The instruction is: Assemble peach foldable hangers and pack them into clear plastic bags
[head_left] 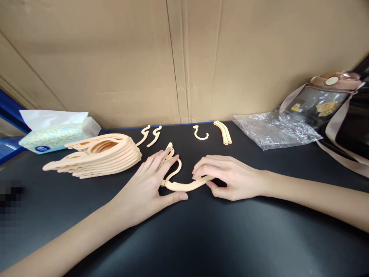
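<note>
A cream plastic clothes hanger (188, 187), apparently in jointed pieces, lies on the black table in front of me. My left hand (150, 179) rests over its left end with fingers stretched and thumb apart, hiding much of that side. The index finger touches a curved part near the hanger's hook. My right hand (227, 177) is closed round the right end of the curved arm, thumb below and fingers above. Beyond my hands lie a loose hook (200, 133), a few curved arm pieces (222, 132) and two small S-shaped pieces (154, 136).
A stack of cream hangers (106, 156) sits at left, before a tissue pack (62, 132). At right lie a crumpled clear plastic bag (273, 129) and a strapped drinking bottle (319, 100). A cardboard wall (129, 57) rises behind the table (198, 238).
</note>
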Motion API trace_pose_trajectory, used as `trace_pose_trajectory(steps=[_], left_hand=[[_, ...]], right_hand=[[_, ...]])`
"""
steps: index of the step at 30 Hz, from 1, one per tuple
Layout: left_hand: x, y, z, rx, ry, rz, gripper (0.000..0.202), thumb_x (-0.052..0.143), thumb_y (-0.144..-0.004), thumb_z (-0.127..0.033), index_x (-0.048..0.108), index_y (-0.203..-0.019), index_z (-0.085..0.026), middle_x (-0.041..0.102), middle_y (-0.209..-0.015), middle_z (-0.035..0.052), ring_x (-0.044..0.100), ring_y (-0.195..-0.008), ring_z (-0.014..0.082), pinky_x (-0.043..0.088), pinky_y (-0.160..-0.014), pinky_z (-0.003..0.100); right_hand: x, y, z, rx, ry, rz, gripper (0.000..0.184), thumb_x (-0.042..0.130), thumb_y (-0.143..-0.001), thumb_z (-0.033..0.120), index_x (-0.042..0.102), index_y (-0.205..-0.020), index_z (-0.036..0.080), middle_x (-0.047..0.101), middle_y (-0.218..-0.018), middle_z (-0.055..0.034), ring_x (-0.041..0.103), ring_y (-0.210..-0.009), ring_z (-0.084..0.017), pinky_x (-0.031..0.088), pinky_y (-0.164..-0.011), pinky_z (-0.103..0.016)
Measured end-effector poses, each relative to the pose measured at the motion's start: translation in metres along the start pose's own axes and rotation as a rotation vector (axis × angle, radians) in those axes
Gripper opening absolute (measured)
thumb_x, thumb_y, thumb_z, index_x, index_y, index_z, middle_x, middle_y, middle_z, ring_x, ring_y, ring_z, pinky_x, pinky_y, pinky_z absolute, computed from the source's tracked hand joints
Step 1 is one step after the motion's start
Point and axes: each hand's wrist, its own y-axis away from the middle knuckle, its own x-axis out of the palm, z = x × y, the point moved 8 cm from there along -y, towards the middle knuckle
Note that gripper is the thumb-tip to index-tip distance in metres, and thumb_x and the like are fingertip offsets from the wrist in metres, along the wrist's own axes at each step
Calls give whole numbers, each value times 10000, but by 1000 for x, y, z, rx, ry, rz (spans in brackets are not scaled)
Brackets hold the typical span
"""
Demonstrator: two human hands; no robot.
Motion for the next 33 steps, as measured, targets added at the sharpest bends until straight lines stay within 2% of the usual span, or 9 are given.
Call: trace_pose_trajectory(steps=[7,11,18,24,33], left_hand=[[0,-2,-1,-41,13,44,830,488,-812,-735,333,-1467,-249,180,-1598,88,187,-1447,346,289,-1131,550],[2,-1,1,-39,23,40,777,487,-820,-726,355,-1444,-282,151,-1606,71,162,-1455,346,292,-1124,561],[0,-1,-4,23,46,34,685,519,-838,-677,395,-1393,-296,204,-1591,69,288,-1416,323,343,-1107,524],[-1,-2,-11,83,57,61,580,500,-884,-616,414,-1353,-286,271,-1568,53,296,-1423,274,372,-1109,462],[-3,-1,-18,170,26,55,524,498,-921,-522,402,-1358,-247,295,-1561,70,315,-1418,252,395,-1100,431]], right_hand=[[1,0,-1,7,10,8,297,475,-818,28,544,-1066,176,637,-995,-51,555,-879,-159,476,-795,-306],[-2,0,-2,23,32,-23,310,490,-794,16,561,-1050,175,641,-1004,-58,539,-927,-180,483,-821,-321],[-3,-1,-4,42,60,-38,275,474,-835,38,560,-1059,174,636,-1060,-73,552,-926,-184,496,-846,-351],[-3,-1,-6,54,69,-30,258,486,-862,62,559,-1084,171,631,-1087,-75,571,-964,-192,494,-872,-357],[0,1,-9,82,52,1,277,482,-886,86,540,-1136,191,622,-1165,-53,584,-1032,-178,509,-890,-325]])
